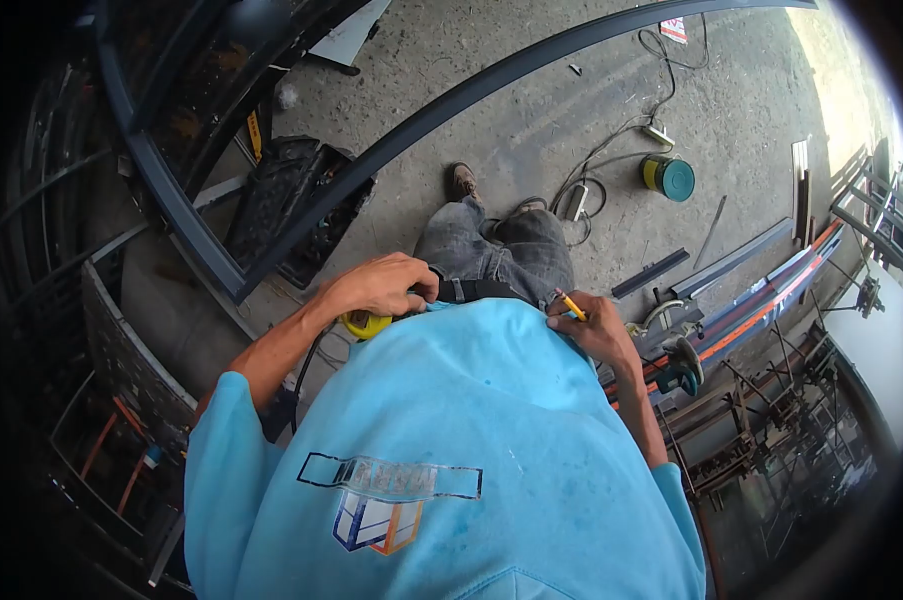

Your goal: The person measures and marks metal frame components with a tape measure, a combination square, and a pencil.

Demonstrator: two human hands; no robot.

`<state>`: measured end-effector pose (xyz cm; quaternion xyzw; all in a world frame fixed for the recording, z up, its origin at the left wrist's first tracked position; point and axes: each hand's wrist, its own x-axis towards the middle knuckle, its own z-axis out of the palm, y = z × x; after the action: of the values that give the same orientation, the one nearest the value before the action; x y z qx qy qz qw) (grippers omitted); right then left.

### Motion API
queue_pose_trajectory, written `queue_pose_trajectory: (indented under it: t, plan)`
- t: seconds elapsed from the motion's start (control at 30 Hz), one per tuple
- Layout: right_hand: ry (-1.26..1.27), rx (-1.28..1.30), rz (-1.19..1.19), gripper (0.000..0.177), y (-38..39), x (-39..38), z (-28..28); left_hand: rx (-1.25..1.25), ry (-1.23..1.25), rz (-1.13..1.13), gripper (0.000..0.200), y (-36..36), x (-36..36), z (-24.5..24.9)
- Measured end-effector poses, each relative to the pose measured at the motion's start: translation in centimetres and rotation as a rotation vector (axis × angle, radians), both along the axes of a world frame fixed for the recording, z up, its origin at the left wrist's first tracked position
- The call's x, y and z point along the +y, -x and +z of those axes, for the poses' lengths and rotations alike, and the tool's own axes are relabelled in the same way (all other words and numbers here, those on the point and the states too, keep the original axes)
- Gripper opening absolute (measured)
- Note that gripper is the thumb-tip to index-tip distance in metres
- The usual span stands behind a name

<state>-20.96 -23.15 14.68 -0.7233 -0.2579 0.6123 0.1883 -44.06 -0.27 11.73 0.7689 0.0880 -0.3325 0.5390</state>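
Observation:
At the left side of the waist, my left hand [383, 286] has its fingers curled together at the hem of the light blue shirt [471, 390], beside the black belt [471, 290]. A yellow tape measure [366, 323] shows just below that hand, against the shirt's edge. My right hand [599, 327] is closed at the other side of the waist, near the hem, with a yellow pencil [573, 307] sticking out between thumb and fingers. Its lower fingers are partly hidden.
A long dark metal frame [411, 135] arches across in front. A black tray of tools [321, 200] lies at left. Cables, a power strip [577, 202] and a green can [668, 177] stand on the concrete floor. Metal bars [771, 290] and a power tool [679, 368] are at right.

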Motion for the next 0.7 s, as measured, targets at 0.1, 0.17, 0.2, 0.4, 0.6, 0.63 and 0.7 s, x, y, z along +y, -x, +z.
queue_pose_trajectory:
  t: [0.1,0.17,0.2,0.4,0.6,0.63,0.7]
  plan:
    - [0.124,-0.036,-0.208,0.02,-2.1,0.3,-3.6,0.264,0.113,0.085,0.023,-0.4,0.7,-1.8]
    - [0.154,0.032,-0.1,0.022,-2.6,0.3,-4.2,0.349,-0.029,0.101,0.023,0.0,0.1,-3.9]
    - [0.07,0.059,-0.029,0.021,-1.8,0.3,-3.4,0.284,-0.034,0.141,0.026,0.2,-0.1,-3.5]
    - [-0.288,0.046,0.102,0.021,-1.1,-1.3,-2.0,0.086,0.116,0.092,0.035,-0.7,-0.9,0.0]
    - [0.026,-0.034,-0.126,0.027,-3.9,0.6,-1.8,0.08,0.115,0.148,0.032,-3.0,1.2,-1.0]
    - [0.004,-0.011,-0.115,0.03,-4.1,0.6,-1.5,0.066,0.127,0.175,0.032,-3.1,1.6,-1.1]
    - [-0.051,-0.027,0.137,0.03,-3.2,-0.6,-2.3,0.004,0.111,0.189,0.033,-3.2,2.5,-1.2]
